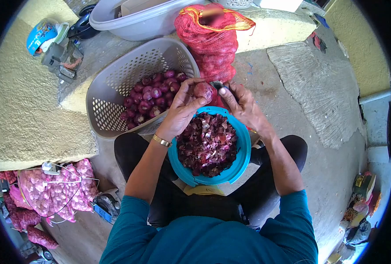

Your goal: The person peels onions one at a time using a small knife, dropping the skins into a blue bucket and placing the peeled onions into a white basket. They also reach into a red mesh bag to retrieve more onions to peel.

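My left hand (180,110) is closed round a red onion (203,91), its dull outer skin facing up. In my right hand (247,105) is a small knife (217,84), its dark blade close beside the onion; most of the handle is hidden by my fingers. Below both hands, a turquoise basin (245,147) stands between my legs, filled with dark onion skins (208,145). To the left of my left hand is a grey-brown plastic basket (112,86) with holes in its sides. Several shiny purple peeled onions (153,94) lie in it.
An open red mesh sack (208,50) of onions stands beyond my hands. Behind the basket, a large pale tub (136,22) sits on a ledge. Pink mesh sacks (57,189) lie at the lower left. Assorted items (360,207) line the right wall.
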The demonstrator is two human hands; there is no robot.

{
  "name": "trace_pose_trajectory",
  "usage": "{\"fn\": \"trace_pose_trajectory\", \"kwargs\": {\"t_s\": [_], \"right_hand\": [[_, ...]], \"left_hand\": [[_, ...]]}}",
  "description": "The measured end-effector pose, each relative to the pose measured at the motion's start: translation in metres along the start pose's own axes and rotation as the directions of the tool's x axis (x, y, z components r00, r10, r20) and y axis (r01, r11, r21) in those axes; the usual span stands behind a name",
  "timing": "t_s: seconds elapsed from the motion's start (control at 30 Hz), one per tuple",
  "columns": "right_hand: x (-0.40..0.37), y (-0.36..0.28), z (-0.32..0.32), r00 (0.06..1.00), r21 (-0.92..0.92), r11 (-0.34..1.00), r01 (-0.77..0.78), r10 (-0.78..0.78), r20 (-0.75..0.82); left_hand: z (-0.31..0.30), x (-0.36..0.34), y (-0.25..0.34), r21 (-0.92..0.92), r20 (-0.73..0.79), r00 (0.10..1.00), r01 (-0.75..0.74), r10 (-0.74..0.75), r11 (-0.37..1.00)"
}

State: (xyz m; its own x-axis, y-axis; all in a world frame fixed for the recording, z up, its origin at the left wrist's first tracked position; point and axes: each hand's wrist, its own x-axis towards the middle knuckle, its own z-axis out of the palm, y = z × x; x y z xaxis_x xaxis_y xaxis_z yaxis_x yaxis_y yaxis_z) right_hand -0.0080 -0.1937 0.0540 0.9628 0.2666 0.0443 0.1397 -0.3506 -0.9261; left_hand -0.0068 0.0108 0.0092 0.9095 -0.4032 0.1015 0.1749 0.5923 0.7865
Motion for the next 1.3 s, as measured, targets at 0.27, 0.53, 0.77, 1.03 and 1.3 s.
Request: {"fn": "trace_pose_trajectory", "kwargs": {"t_s": [0.27,0.53,0.77,1.03,1.3], "right_hand": [[0.002,-0.003,0.003,0.986,-0.147,0.977,0.155,-0.143,0.086],[0.002,-0.005,0.002,0.976,-0.274,0.937,0.216,-0.214,0.037],[0.002,-0.002,0.002,0.966,-0.288,0.923,0.255,-0.254,0.042],[0.0,-0.005,0.001,0.981,-0.231,0.954,0.192,-0.182,0.064],[-0.011,0.01,-0.01,0.898,-0.508,0.742,0.438,-0.379,0.221]], "left_hand": [[0.003,0.002,0.001,0.126,0.013,1.0,-0.013,0.011,0.992],[0.002,0.003,0.001,0.144,0.003,1.0,-0.01,0.01,0.99],[0.004,0.003,0.002,0.141,-0.038,0.999,0.009,-0.003,0.99],[0.007,0.001,0.016,-0.031,-0.007,0.988,0.151,-0.152,0.988],[0.003,-0.001,0.004,0.01,0.014,0.981,0.194,-0.195,0.981]]}}
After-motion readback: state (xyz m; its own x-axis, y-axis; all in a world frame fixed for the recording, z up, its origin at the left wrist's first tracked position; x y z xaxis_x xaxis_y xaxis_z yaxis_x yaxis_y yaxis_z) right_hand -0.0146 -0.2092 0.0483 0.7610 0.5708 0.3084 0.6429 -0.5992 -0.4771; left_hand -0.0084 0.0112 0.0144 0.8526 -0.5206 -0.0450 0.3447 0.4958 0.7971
